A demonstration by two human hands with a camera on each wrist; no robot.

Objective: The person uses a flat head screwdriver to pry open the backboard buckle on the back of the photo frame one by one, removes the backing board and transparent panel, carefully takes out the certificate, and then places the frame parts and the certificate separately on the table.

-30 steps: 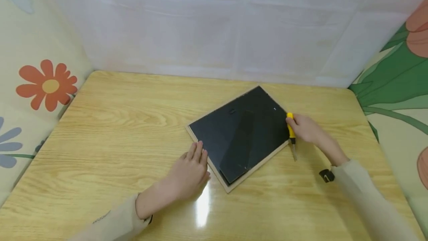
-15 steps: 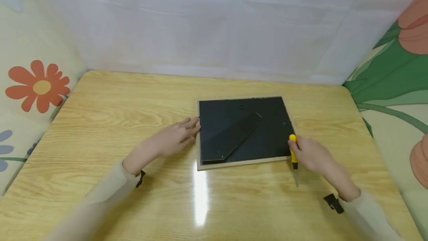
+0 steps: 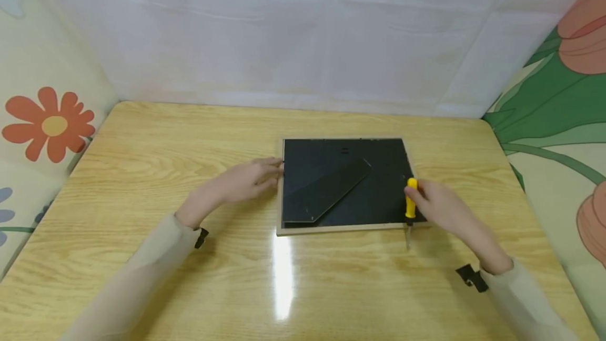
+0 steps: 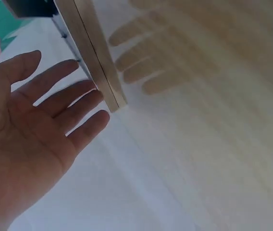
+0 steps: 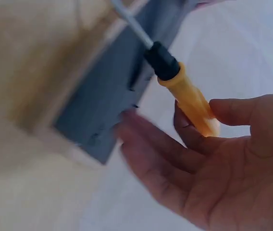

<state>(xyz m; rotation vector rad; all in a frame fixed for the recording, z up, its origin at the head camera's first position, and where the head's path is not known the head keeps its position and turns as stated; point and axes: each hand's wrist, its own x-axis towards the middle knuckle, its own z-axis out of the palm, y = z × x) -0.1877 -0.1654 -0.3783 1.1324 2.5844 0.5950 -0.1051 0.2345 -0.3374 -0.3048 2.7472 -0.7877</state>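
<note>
A picture frame (image 3: 383, 188) lies face down on the table, its black backing up and a folded stand leg (image 3: 331, 191) slanting across it. Pale wood edges the backing. My left hand (image 3: 246, 180) is at the frame's left side, fingers straight; in the left wrist view the fingertips (image 4: 100, 118) meet the wooden edge (image 4: 98, 53). Between thumb and index finger my right hand (image 3: 437, 204) pinches a screwdriver (image 3: 411, 199) by its yellow handle, over the frame's right edge. Its metal shaft points toward the near side. In the right wrist view the other fingers (image 5: 151, 149) reach to the backing.
The wood-grain table (image 3: 180, 136) extends around the frame, with a glare streak in front of it. A white cloth (image 3: 303, 41) hangs behind. Flower-patterned panels (image 3: 47, 172) stand at both sides. Each wrist carries a small black mount (image 3: 472, 278).
The picture frame has turned from a slant to nearly square with the table. My left hand has moved up along its left side. The screwdriver has shifted over the right edge.
</note>
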